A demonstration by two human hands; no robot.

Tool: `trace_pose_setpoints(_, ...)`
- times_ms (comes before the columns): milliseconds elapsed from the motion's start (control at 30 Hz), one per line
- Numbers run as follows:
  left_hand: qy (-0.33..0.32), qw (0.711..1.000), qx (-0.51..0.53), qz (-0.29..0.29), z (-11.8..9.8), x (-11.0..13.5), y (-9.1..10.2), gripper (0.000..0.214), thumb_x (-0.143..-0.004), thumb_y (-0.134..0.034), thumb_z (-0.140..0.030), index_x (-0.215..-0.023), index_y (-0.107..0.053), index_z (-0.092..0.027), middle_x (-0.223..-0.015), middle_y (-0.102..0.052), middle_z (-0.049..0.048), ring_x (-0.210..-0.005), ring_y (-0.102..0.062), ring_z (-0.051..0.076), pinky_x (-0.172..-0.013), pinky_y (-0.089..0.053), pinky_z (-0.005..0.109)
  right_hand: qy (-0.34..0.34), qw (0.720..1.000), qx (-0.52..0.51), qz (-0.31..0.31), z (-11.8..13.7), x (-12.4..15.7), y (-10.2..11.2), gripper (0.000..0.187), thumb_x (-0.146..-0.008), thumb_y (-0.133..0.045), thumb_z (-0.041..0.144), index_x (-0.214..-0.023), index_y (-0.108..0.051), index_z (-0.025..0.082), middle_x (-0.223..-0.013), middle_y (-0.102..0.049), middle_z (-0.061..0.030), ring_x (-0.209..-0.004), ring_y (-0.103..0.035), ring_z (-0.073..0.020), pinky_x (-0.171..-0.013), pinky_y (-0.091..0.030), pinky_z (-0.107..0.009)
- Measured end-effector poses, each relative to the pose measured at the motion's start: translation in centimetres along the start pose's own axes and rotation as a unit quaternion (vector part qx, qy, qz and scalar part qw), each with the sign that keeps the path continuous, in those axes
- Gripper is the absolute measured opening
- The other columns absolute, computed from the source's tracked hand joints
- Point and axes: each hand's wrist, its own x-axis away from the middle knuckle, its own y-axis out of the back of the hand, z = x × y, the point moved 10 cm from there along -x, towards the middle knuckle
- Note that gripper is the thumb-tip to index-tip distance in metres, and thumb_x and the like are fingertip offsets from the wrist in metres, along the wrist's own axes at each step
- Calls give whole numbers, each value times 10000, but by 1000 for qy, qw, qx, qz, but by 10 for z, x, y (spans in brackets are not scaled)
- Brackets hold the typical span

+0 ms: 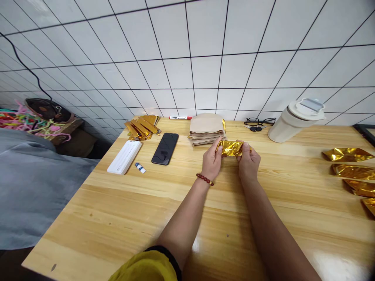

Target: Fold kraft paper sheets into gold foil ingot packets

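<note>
1. My left hand [211, 160] and right hand [249, 158] were each closed on one end of a gold foil packet [231, 148]. They held it just above the table [146, 218], right in front of the stack of paper bags [206, 130].
2. The foil looked thin and crinkled. I judged that a hard pull from both ends could tear it or split a seam.
3. The foil was also shiny, so a loose pinch might have let one end slip and the packet drop onto the wood.
4. The stack stood very near my knuckles, and a careless push forward could have knocked the top bags askew.
5. The tumbler [294, 119] lay tilted near the glasses [259, 121]. With a poor seal on its lid, I thought it could leak toward them.
6. Containers: I could not tell what the packet in my hands held, if anything.
7. The paper bags lay flat and looked empty, with a sliver of gold showing at the stack's right edge.
8. The tumbler's lid was on, so its contents were hidden.
9. More gold packets [348, 155] lay in a row at the right edge, puffed slightly, their contents unseen.
10. A basket [48, 111] off the table's left held bright cords.
11. A phone [165, 148] and loose foil strips [142, 127] lay well to the left of my hands.
</note>
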Motion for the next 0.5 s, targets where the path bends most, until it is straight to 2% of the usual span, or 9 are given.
trace_pose_setpoints(167,30,999,41,-8,3,-1,0,592,-921,-433,-585,-1394,-508,-237,-1175,-679,84,-828,-680,180,-685,-593,291,23,999,45,9,5,3,-2,538,-885,-514,595,-1085,-720,140,-557,-489,34,-492,-409,-109,-490,-349,-248)
trace_pose_setpoints(500,28,998,54,-8,1,-1,0,601,-906,-458,-596,-1382,-525,-235,-1169,-676,83,-835,-670,177,-681,-600,289,46,997,70,4,3,2,1,509,-908,-500,550,-1139,-706,145,-575,-498,33,-499,-416,-106,-510,-370,-246)
